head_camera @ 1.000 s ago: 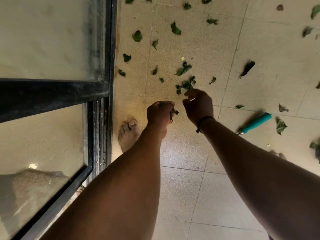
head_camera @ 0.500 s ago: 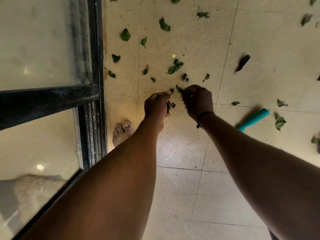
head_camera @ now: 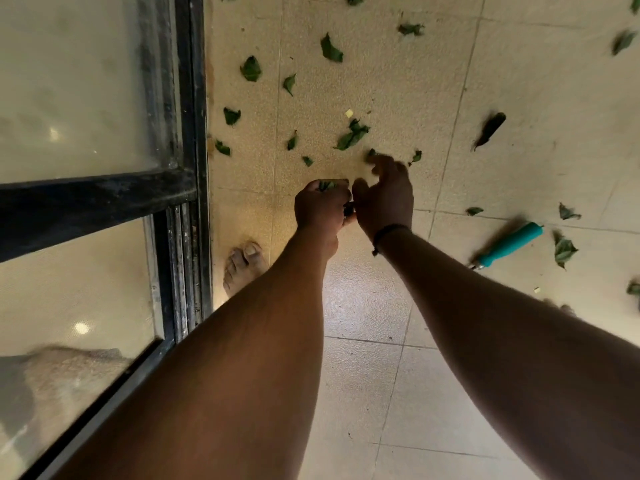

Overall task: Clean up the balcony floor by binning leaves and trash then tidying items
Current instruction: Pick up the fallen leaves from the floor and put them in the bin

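Several green leaves lie scattered on the tiled balcony floor (head_camera: 381, 81), among them a leaf cluster (head_camera: 351, 135). My left hand (head_camera: 320, 209) grips a bunch of gathered leaves (head_camera: 326, 185) that poke out between its fingers. My right hand (head_camera: 384, 199), with a black band on its wrist, is right beside the left hand. Its blurred fingers stretch forward, with the thumb apart, over a small leaf (head_camera: 371, 153) on the floor. A further small leaf (head_camera: 416, 156) lies just to the right of those fingertips.
A black-framed glass door (head_camera: 194, 133) runs along the left. My bare foot (head_camera: 244, 265) stands beside its track. A teal-handled tool (head_camera: 509, 244) lies on the floor at the right, with more leaves around it. A dark dried leaf (head_camera: 490, 129) lies farther out.
My right hand, curled beside the left hand half a second ago, has opened and reached forward towards a small leaf. My left hand still holds its bunch.
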